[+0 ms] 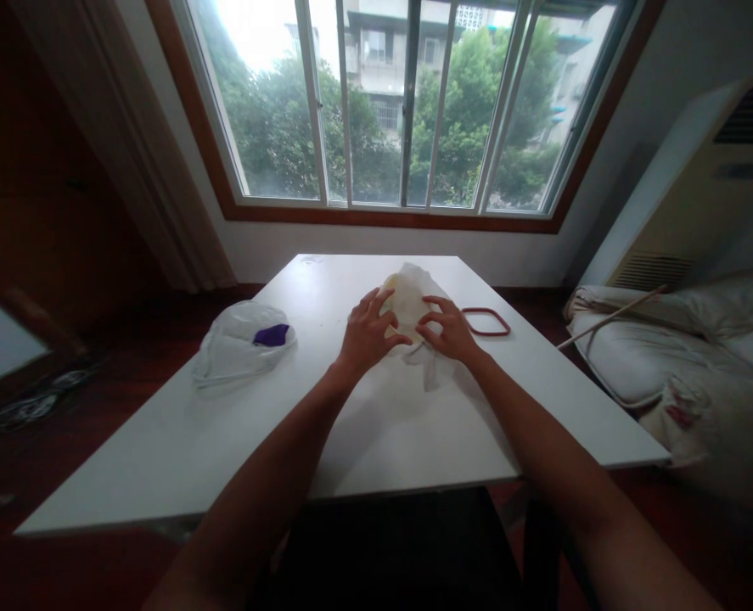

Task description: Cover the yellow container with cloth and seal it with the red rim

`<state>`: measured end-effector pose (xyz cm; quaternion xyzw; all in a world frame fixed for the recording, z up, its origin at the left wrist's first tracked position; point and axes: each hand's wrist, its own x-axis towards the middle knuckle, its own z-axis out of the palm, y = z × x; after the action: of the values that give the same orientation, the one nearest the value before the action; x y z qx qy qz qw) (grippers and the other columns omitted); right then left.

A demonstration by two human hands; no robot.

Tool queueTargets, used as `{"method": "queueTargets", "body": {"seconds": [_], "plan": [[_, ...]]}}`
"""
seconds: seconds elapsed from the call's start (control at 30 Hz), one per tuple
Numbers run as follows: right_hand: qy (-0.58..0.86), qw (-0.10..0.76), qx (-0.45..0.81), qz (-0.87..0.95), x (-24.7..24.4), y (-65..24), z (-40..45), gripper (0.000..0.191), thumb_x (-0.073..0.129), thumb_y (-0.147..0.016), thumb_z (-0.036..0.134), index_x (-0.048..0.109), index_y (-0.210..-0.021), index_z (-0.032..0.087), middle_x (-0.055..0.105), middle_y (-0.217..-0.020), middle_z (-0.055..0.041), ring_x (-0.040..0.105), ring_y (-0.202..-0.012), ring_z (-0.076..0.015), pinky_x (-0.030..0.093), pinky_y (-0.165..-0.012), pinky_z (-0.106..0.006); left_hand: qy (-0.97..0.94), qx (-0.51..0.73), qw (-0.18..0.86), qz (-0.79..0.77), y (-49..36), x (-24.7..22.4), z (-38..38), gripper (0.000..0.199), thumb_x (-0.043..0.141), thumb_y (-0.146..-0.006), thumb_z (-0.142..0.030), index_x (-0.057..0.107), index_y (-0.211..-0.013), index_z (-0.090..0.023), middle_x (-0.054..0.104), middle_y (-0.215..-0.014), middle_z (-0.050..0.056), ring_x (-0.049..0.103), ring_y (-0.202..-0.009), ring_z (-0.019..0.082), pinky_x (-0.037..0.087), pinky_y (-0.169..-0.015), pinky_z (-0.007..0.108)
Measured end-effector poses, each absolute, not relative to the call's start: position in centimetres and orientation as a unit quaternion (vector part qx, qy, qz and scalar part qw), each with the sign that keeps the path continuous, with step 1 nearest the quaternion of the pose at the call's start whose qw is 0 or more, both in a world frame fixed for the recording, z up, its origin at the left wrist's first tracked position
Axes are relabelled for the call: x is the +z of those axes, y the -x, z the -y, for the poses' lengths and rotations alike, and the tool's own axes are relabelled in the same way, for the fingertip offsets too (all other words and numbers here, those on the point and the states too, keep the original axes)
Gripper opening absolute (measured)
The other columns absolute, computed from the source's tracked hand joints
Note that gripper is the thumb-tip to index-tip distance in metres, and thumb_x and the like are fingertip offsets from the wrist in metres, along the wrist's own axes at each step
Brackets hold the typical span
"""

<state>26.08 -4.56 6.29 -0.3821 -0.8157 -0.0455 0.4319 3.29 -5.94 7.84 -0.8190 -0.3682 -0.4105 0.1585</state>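
Observation:
Near the middle of the white table (255,450) lies a thin, translucent white sheet (418,280), cloth or plastic, gathered around a pale yellowish thing (407,305) whose kind I cannot make out. My left hand (371,329) curls its fingers over the left side of this bundle, thumb at the near edge. On the other side my right hand (447,329) grips it likewise, its thumb and fingertips bent against the pale surface. Loose folds of the sheet hang toward me below the hands. Just right of my right hand, a red rounded-rectangular frame (487,333) rests flat.
On the table's left lies a crumpled translucent plastic bag (233,348) with a purple piece (272,335) on or in it. A cushioned seat (643,356) with a thin stick (611,318) stands to the right. Behind the table is a window (376,127).

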Motion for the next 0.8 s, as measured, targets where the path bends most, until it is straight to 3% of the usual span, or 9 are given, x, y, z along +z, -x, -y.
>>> {"method": "queueTargets", "body": {"seconds": [0.1,0.2,0.3,0.4,0.53,0.67,0.8], "plan": [[0.378,0.459,-0.044,0.803,6.2,-26.9,3.6,0.017,0.060,-0.090,0.035,0.068,-0.082,0.022,0.062,-0.124,-0.0100,0.055,-0.119,-0.0270,0.042,-0.105,-0.049,0.820,-0.416,0.154,0.363,-3.3,7.7,5.8,0.045,0.074,-0.069,-0.064,0.066,-0.080,-0.021,0.048,-0.148,0.008,0.040,-0.140,0.035,0.043,-0.111,0.052],[0.407,0.546,-0.026,0.732,6.1,-28.5,2.4,0.021,0.052,-0.093,0.037,0.062,-0.087,0.021,0.066,-0.111,-0.0102,0.060,-0.107,-0.0242,0.047,-0.097,-0.044,0.817,-0.421,0.143,0.368,-3.3,7.7,5.8,0.044,0.075,-0.068,-0.062,0.066,-0.077,-0.021,0.048,-0.149,0.008,0.040,-0.140,0.035,0.043,-0.111,0.052],[0.517,0.611,0.006,0.599,5.1,-31.3,0.8,0.025,0.047,-0.092,0.040,0.059,-0.091,0.018,0.066,-0.099,-0.0106,0.061,-0.090,-0.0229,0.051,-0.083,-0.039,0.814,-0.422,0.144,0.371,-3.3,7.7,5.8,0.042,0.076,-0.069,-0.061,0.065,-0.076,-0.021,0.048,-0.149,0.008,0.041,-0.140,0.034,0.044,-0.110,0.052],[0.670,0.593,0.070,0.441,3.6,-34.8,-0.6,0.020,0.053,-0.084,0.037,0.059,-0.082,0.017,0.066,-0.083,-0.0096,0.060,-0.079,-0.0237,0.050,-0.082,-0.040,0.819,-0.420,0.144,0.363,-3.3,7.6,5.8,0.042,0.077,-0.068,-0.060,0.066,-0.077,-0.021,0.048,-0.149,0.007,0.040,-0.140,0.034,0.044,-0.111,0.053],[0.683,0.620,0.063,0.380,3.1,-37.0,-1.4,0.029,0.046,-0.086,0.035,0.059,-0.100,0.013,0.067,-0.104,-0.0162,0.061,-0.092,-0.0257,0.049,-0.086,-0.041,0.825,-0.414,0.144,0.356,-3.4,7.4,5.7,0.040,0.078,-0.068,-0.058,0.066,-0.077,-0.021,0.046,-0.150,0.007,0.037,-0.142,0.034,0.042,-0.113,0.053],[0.556,0.691,-0.015,0.462,5.2,-34.7,0.0,0.041,0.036,-0.095,0.043,0.058,-0.116,0.015,0.065,-0.117,-0.0134,0.060,-0.108,-0.0245,0.046,-0.096,-0.043,0.836,-0.407,0.141,0.340,-3.5,7.4,5.8,0.040,0.077,-0.069,-0.058,0.065,-0.077,-0.021,0.047,-0.149,0.007,0.037,-0.142,0.033,0.040,-0.115,0.053],[0.434,0.612,-0.093,0.655,7.4,-30.7,3.0,0.041,0.046,-0.095,0.048,0.060,-0.122,0.021,0.062,-0.127,-0.0120,0.054,-0.123,-0.0268,0.038,-0.108,-0.047,0.842,-0.402,0.141,0.330,-3.6,7.6,5.9,0.039,0.079,-0.068,-0.055,0.065,-0.079,-0.020,0.049,-0.148,0.008,0.037,-0.142,0.034,0.038,-0.116,0.054]]}}
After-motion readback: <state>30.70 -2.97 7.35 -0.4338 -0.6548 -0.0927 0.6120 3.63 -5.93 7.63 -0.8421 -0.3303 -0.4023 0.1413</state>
